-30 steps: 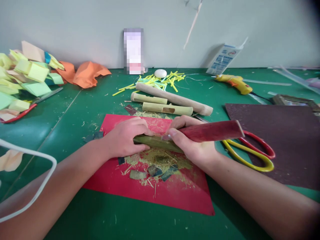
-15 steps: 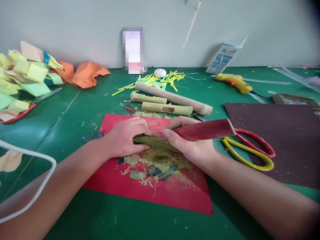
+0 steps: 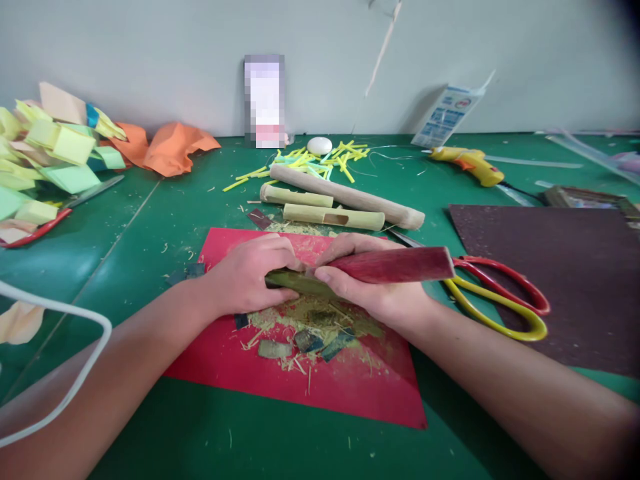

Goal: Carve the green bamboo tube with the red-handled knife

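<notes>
My left hand (image 3: 257,270) is wrapped round the left end of a green bamboo piece (image 3: 285,279), thumb below and fingers over the top. In my right hand (image 3: 375,287) is a tool with a red wooden handle (image 3: 395,265), which points off to the right. Its working end meets the bamboo between the two hands; little of it shows, with a greyish glint near the fingertips. Under both hands lies a red sheet (image 3: 370,397), strewn with bamboo dust and shavings (image 3: 320,313) and several dark scraps (image 3: 340,343).
Behind the sheet are two cut bamboo pieces (image 3: 360,220) and a pale stick (image 3: 345,193). Red-and-yellow-handled scissors (image 3: 520,330) lie at right beside a dark brown sheet (image 3: 575,287). A yellow glue gun (image 3: 473,163), yellow strips (image 3: 350,160) and a folded-paper pile (image 3: 65,147) are farther back.
My right hand and the red-handled tool have slid left along the bamboo, and the handle has tipped to a flatter angle. My left hand has stayed in place.
</notes>
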Demonstrator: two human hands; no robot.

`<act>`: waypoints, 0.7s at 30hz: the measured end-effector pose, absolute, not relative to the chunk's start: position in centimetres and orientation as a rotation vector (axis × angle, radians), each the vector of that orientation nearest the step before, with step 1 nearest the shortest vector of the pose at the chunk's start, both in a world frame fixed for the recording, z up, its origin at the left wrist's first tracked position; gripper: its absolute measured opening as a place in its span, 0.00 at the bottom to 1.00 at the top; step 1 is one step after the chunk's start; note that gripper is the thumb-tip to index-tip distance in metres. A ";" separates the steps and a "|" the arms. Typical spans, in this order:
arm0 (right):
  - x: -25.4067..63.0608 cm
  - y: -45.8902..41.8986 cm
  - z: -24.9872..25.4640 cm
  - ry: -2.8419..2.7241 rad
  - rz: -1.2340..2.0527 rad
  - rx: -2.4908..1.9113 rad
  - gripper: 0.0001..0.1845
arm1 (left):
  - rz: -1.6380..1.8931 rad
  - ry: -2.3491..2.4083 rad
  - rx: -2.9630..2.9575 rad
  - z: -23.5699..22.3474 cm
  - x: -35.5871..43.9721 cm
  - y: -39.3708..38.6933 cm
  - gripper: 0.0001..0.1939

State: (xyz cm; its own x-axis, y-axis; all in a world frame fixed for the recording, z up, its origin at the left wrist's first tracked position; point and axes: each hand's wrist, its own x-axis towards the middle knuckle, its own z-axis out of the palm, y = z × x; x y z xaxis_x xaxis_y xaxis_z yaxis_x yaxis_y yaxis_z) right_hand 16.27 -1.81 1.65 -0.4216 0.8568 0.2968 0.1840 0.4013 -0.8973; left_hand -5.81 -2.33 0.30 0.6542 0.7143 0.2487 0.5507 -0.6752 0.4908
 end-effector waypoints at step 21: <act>16.3 -1.5 1.4 -1.876 1.097 -0.866 0.05 | 0.629 0.990 2.504 0.1 -5.9 -2.3 0.09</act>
